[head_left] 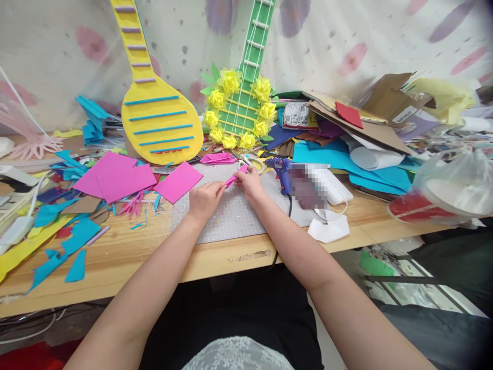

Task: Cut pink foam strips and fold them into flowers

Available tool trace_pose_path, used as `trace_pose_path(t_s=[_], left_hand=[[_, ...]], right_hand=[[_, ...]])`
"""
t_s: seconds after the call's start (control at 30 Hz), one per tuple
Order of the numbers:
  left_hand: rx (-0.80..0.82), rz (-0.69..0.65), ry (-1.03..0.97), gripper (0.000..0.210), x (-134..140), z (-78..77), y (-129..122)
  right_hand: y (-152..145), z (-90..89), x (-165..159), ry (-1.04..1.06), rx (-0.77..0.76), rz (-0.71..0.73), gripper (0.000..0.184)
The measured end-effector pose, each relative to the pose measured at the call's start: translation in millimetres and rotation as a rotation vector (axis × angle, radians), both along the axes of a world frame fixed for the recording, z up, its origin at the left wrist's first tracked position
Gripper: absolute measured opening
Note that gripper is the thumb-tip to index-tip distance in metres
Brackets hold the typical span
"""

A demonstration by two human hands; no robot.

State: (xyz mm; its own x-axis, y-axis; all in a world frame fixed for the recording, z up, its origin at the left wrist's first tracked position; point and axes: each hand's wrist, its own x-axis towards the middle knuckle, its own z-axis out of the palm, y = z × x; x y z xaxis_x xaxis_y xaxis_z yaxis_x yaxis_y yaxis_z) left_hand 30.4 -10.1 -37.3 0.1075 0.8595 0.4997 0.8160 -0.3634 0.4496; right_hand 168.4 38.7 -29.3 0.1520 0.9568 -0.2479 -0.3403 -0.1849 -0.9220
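Observation:
A small piece of magenta paper [231,180] is held between both hands above the grey cutting mat [215,234]. My left hand [207,199] pinches its lower left end, fingers closed. At its upper right end my right hand [249,183] grips it, with the fingers also closed. Just behind them lie more cut magenta pieces [218,158] in a small pile. A magenta sheet [179,182] rests left of my left hand. To the right of my right hand is a blue glue gun [282,172], and scissors [257,165] lie partly hidden behind that hand.
A yellow paper instrument [162,123] and a green one with yellow flowers [241,110] lean at the back wall. Magenta sheets [115,177] and blue scraps [80,236] cover the left. Stacked cardboard [358,123], a white power bank [334,185] and a bagged red cup [423,203] are right.

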Motion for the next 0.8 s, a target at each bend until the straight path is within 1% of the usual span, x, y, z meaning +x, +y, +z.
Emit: trace_pose_path(t_s=[0.1, 0.17, 0.27, 0.4, 0.53, 0.67, 0.73, 0.8], left_hand=[[0.143, 0.034, 0.026, 0.021, -0.6, -4.1, 2.0], [0.208, 0.049, 0.045, 0.02, -1.0, -4.9, 1.7], [0.243, 0.031, 0.072, 0.018, -2.1, -3.3, -0.5], [0.246, 0.008, 0.073, 0.019, -3.4, -1.1, -1.7], [0.183, -0.003, 0.06, 0.022, -3.8, -0.1, -1.0], [0.046, -0.013, 0.011, 0.024, -4.1, 1.9, -3.2], [-0.022, -0.023, -0.094, 0.021, -4.5, 3.1, -4.9], [-0.101, -0.046, -0.297, 0.026, -4.9, 4.8, -5.8]], right_hand=[[0.6, -1.1, 0.7, 0.036, 0.019, -0.01, 0.034], [1.2, -1.6, 1.0, 0.051, 0.028, -0.016, 0.034], [1.7, -1.7, 1.1, 0.056, 0.042, -0.02, 0.034], [1.9, -0.4, 0.8, 0.046, 0.025, -0.018, 0.034], [2.8, 0.4, 1.3, 0.034, 0.006, -0.017, 0.033], [4.7, -1.3, 2.3, 0.019, 0.002, -0.019, 0.033], [5.5, -2.4, 2.8, 0.004, 0.005, -0.019, 0.033], [5.7, -3.5, 3.3, -0.024, 0.017, -0.021, 0.035]])
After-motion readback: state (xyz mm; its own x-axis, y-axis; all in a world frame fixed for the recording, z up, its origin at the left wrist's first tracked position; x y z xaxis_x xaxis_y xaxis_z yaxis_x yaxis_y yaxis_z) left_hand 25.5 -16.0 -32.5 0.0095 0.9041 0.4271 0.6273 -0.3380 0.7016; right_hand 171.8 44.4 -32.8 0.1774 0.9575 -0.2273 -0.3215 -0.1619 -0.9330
